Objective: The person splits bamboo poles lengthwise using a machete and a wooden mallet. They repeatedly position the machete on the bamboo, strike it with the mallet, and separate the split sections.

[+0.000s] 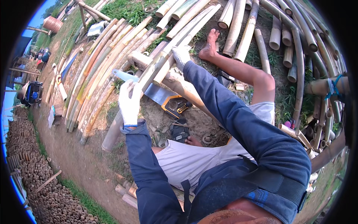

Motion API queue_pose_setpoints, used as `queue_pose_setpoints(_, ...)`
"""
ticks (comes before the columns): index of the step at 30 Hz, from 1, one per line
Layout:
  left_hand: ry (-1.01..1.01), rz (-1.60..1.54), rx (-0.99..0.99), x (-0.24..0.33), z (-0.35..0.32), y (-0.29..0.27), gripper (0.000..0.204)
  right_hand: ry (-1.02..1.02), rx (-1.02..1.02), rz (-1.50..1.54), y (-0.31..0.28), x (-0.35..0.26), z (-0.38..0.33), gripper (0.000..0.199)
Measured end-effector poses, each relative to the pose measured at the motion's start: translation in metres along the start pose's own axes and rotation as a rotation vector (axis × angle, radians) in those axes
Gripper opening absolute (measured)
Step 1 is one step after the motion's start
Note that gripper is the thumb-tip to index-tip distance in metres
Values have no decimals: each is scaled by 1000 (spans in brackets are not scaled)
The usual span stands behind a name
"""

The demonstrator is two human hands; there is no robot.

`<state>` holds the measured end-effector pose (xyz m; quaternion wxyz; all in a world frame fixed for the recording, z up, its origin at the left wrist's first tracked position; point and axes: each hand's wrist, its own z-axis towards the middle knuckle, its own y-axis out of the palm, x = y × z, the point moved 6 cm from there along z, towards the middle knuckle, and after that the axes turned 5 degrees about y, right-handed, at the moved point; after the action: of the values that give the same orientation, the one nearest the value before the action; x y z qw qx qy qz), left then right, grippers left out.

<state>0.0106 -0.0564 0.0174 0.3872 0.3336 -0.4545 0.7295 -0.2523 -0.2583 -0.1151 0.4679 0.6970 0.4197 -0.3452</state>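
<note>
A long pale green-tan bamboo pole (158, 68) slants from the upper middle down to my left hand (129, 101), crossing a thick log (186, 89). Both hands wear white knit gloves. My left hand is curled against the pole's near end, its fingers partly hidden. Farther up, my right hand (181, 57) is closed over the pole's right side. Beneath the pole lies a handsaw with a wide metal blade (159, 94) and a yellow-and-black handle (176, 106); the blade's tip shows on the pole's left side.
Rows of bamboo poles (108, 63) lie on the left, with more (238, 30) ahead and on the right. My bare leg (238, 69) stretches past the log. A dark object (179, 131) sits on the dirt by my other foot. Stacked cut bamboo (44, 179) fills the lower left.
</note>
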Motion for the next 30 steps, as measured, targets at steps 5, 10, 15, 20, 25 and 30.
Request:
queue_pose_setpoints(5,57,254,-208,41,25,42,53,-44,153,-166,21,0,0,42)
queue_pose_setpoints(10,275,519,-314,23,33,70,54,119,-9,-103,57,9,-8,38)
queue_pose_setpoints(15,339,573,-239,-10,34,67,47,128,-145,-147,59,19,-5,41)
queue_pose_setpoints(20,384,598,-257,-13,36,74,45,84,-62,-173,61,10,-1,39)
queue_pose_setpoints(25,473,670,-270,-4,45,72,45,38,-11,-128,60,3,-9,45)
queue_pose_setpoints(30,312,647,-387,-17,45,75,46,-207,47,-307,54,6,12,41)
